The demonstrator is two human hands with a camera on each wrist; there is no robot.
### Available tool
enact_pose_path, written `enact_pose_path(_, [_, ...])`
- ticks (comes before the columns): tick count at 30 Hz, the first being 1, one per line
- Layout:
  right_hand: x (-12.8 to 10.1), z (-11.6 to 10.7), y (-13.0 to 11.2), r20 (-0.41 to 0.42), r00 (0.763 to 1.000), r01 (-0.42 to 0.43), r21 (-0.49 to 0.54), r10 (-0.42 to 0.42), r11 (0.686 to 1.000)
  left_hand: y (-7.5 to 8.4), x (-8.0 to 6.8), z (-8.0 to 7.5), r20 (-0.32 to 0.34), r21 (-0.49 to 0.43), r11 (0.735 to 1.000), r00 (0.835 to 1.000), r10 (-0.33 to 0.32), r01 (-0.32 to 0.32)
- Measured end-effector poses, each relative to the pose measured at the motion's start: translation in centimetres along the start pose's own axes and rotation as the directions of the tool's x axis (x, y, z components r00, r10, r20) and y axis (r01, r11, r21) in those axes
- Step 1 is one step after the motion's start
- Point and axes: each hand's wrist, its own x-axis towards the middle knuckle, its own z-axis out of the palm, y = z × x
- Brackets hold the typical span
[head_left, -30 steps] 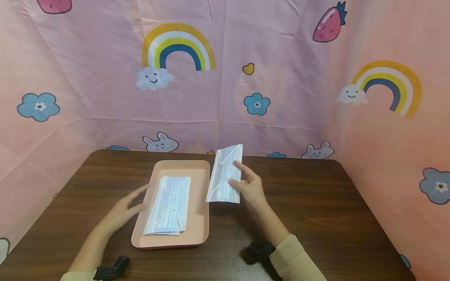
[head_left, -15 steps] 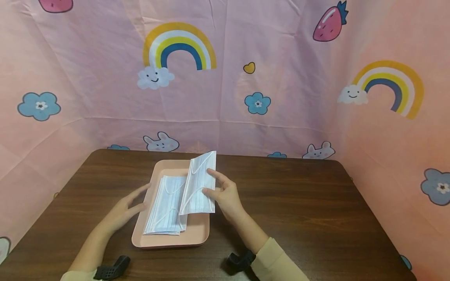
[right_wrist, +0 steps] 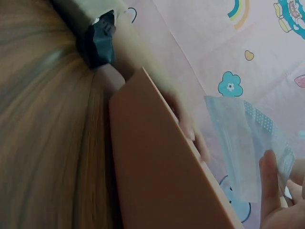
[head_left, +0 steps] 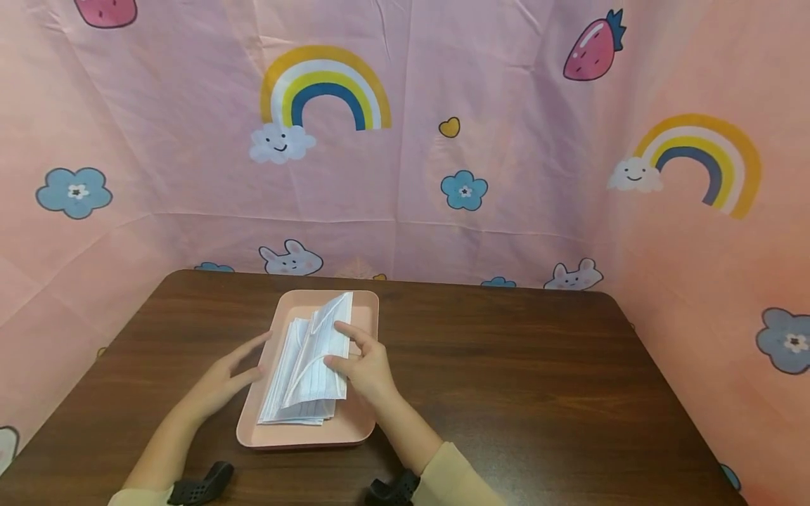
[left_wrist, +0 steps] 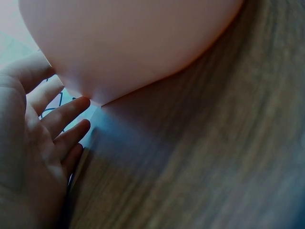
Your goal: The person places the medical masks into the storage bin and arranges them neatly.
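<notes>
Left hand: my left hand [head_left: 224, 376] lies flat and relaxed on the table [head_left: 538, 379], fingers straight, their tips against the left rim of the pink tray [head_left: 304, 437]. It holds nothing; I judge that it rests there to keep the tray from sliding.
Left wrist view: the fingers [left_wrist: 62, 125] lie beside the tray's rounded corner [left_wrist: 133, 52], with wood grain under them.
Right hand: my right hand [head_left: 363, 365] pinches a single face mask [head_left: 323, 348] between thumb and fingers, gripping its right edge.
Held mask: it stands tilted over the tray, its lower edge close to the stack or touching it, I cannot tell which, and its far end raised. Gripping the edge keeps the sheet flat and the ear loops out of the way, as I judge it.
Right wrist view: the mask [right_wrist: 243, 148] hangs pale blue before my fingertips [right_wrist: 269, 191], beyond the tray's side wall [right_wrist: 157, 171].
Tray: it sits left of centre on the near half of the table, long side running near to far.
In the tray: a stack of masks [head_left: 294, 393], lying flat and slightly fanned, fills its left and middle; an ear loop shows on top.
Far: a pink backdrop [head_left: 443, 84] printed with rainbows, flowers and bunnies stands behind and to the right.
</notes>
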Motion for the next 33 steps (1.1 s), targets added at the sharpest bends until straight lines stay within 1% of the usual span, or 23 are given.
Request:
enact_pose_path(4, [0.3, 1.2, 0.6, -0.018, 1.000, 0.001, -0.021, -0.001, 1.000, 0.1, 0.1, 0.1, 0.003, -0.013, 1.000, 1.000, 0.003, -0.003])
enact_pose_path(8, [0.3, 2.2, 1.2, -0.080, 0.997, -0.002, -0.098, -0.006, 0.995, 0.0, 0.2, 0.1, 0.003, -0.023, 1.000, 1.000, 0.014, -0.013])
enact_pose_path(12, [0.2, 2.6, 1.7, -0.123, 0.992, -0.042, -0.142, 0.024, 0.989, 0.0, 0.1, 0.2, 0.006, -0.012, 1.000, 1.000, 0.008, -0.008])
enact_pose_path(14, [0.2, 2.6, 1.7, -0.138, 0.990, -0.056, -0.180, 0.032, 0.982, 0.0, 0.1, 0.3, 0.008, -0.008, 1.000, 1.000, 0.006, -0.006])
enact_pose_path(17, [0.2, 2.6, 1.7, -0.180, 0.983, -0.090, -0.252, 0.044, 0.964, 0.1, 0.1, 0.3, 0.000, -0.015, 1.000, 1.000, 0.018, -0.018])
enact_pose_path(19, [0.2, 2.5, 1.8, -0.198, 0.979, -0.110, -0.277, 0.055, 0.954, 0.1, 0.1, 0.3, -0.006, -0.013, 1.000, 1.000, 0.025, -0.025])
enact_pose_path(23, [0.0, 2.4, 2.1, -0.204, 0.975, -0.146, -0.263, 0.093, 0.954, 0.0, -0.1, 0.3, -0.006, -0.017, 1.000, 1.000, 0.021, -0.021])
enact_pose_path(27, [-0.1, 2.4, 2.3, -0.210, 0.973, -0.152, -0.284, 0.093, 0.947, -0.1, -0.3, 0.3, 0.001, -0.024, 1.000, 1.000, 0.010, -0.010])
enact_pose_path(30, [0.0, 2.3, 2.5, -0.199, 0.977, -0.139, -0.318, 0.077, 0.938, 0.0, -0.2, 0.2, -0.001, -0.031, 0.999, 1.000, 0.011, -0.011])
enact_pose_path(33, [0.2, 2.2, 2.5, -0.191, 0.980, -0.126, -0.382, 0.056, 0.916, 0.1, 0.0, 0.2, -0.003, -0.027, 1.000, 1.000, 0.015, -0.015])
